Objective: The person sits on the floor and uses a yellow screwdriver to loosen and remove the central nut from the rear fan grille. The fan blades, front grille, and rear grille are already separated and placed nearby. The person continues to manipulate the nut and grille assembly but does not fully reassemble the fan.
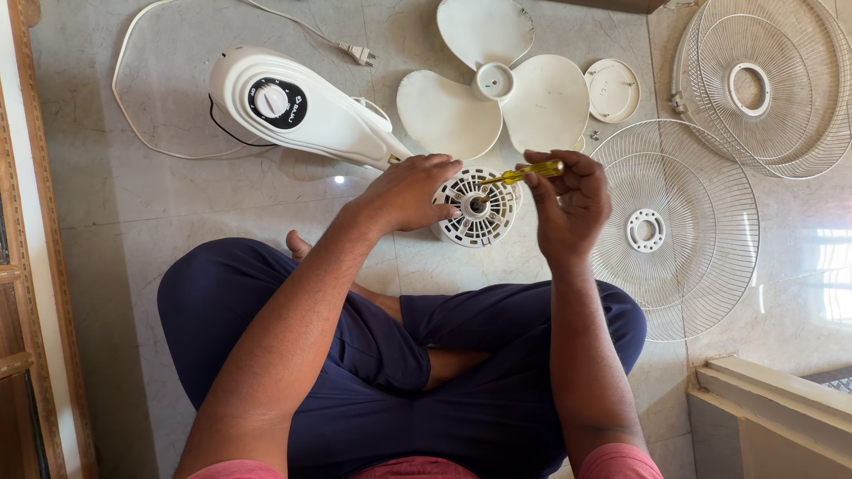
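While the person sat cross-legged on the floor (177, 204), the left hand (410, 191) lay cupped over the near edge of the motor (484, 211), fingers curled on its white vented face. The right hand (568, 200) pinched a yellow screwdriver (531, 172), its tip at the motor's centre. The motor sat just ahead of the knees, joined to the fan body (302, 111) running up and left from it.

Judging from how things lay, stripping was well along: the blade (493, 89) lay off just beyond the motor, a round cap (612, 90) right of the blade, one grille (674, 226) right of the motor and another (768, 84) further up and right. The motor housing seemed what was left.

Room was tight right of the motor, where the grille nearly met the right hand; a step edge (763, 390) stood below the grille. Left of the motor, past a cord (133, 124), a wooden frame (27, 266) bounded the floor.
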